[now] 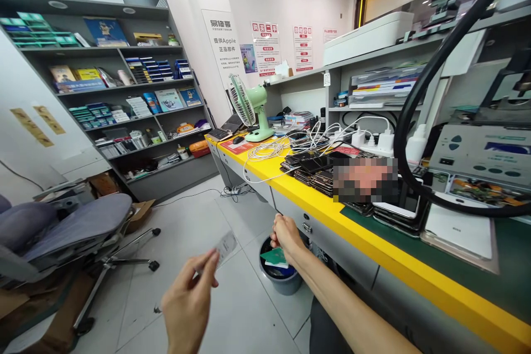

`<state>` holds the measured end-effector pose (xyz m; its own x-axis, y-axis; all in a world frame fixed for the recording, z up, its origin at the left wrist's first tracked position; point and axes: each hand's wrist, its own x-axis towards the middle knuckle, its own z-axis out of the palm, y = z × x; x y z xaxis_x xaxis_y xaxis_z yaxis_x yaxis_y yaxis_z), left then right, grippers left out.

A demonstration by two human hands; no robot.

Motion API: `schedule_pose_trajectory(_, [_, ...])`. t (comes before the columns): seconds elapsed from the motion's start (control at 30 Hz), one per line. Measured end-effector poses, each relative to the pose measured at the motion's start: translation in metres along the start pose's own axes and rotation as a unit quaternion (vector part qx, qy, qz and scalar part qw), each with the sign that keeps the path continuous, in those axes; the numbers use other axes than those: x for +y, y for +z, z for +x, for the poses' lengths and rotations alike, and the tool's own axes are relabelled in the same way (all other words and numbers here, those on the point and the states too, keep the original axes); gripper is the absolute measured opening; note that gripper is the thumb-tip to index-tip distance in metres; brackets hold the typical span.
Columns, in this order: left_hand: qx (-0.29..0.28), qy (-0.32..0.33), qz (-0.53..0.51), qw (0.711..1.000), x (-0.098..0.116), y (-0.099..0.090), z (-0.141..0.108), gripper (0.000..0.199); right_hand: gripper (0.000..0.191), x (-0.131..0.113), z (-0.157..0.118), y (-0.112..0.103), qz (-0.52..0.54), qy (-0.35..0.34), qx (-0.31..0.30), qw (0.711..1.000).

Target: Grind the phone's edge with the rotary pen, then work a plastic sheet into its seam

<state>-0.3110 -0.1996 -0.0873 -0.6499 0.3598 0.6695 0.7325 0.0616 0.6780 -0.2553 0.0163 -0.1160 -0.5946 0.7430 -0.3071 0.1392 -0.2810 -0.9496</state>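
Head view: your left hand (188,304) is pinching clear film (226,246), left of bin (288,286), outside it. Your right hand (286,235) is curling closed above bin; cannot tell whether it is gripping anything. Green piece (274,256) is apparently lying in bin already.

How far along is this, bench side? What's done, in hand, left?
Done: a green piece already lies in the bin; nothing else clearly reads as finished.
In hand: the left hand pinches a clear plastic film. The right hand is closed near the bin; contents can't be told.
Left: the film isn't in the bin or set down. Whether the stacked phones need work, can't tell.
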Motion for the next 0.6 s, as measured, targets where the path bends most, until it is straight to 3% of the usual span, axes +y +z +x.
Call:
schedule_pose_trajectory(0.1, [-0.008, -0.2, -0.128, 0.971, 0.002, 0.003, 0.009, 0.034, 0.033, -0.002, 0.002, -0.006, -0.053, -0.034, -0.019, 0.998])
schedule_pose_trajectory(0.23, [-0.032, -0.342, -0.25, 0.905, 0.009, 0.01, 0.012, 0.039, 0.033, -0.002, 0.004, -0.014, -0.122, -0.106, -0.032, 0.986])
schedule_pose_trajectory(0.33, [-0.038, -0.382, -0.29, 0.877, 0.015, 0.013, 0.01, 0.04, 0.034, -0.001, 0.005, -0.022, -0.154, -0.152, -0.037, 0.976])
schedule_pose_trajectory(0.47, [-0.061, -0.394, -0.293, 0.869, 0.019, 0.016, 0.007, 0.047, 0.041, -0.002, -0.013, -0.028, -0.179, -0.216, -0.075, 0.957])
schedule_pose_trajectory(0.6, [-0.1, -0.36, -0.242, 0.896, 0.017, 0.018, 0.002, 0.055, 0.092, -0.009, -0.052, -0.027, -0.222, -0.35, -0.133, 0.9])
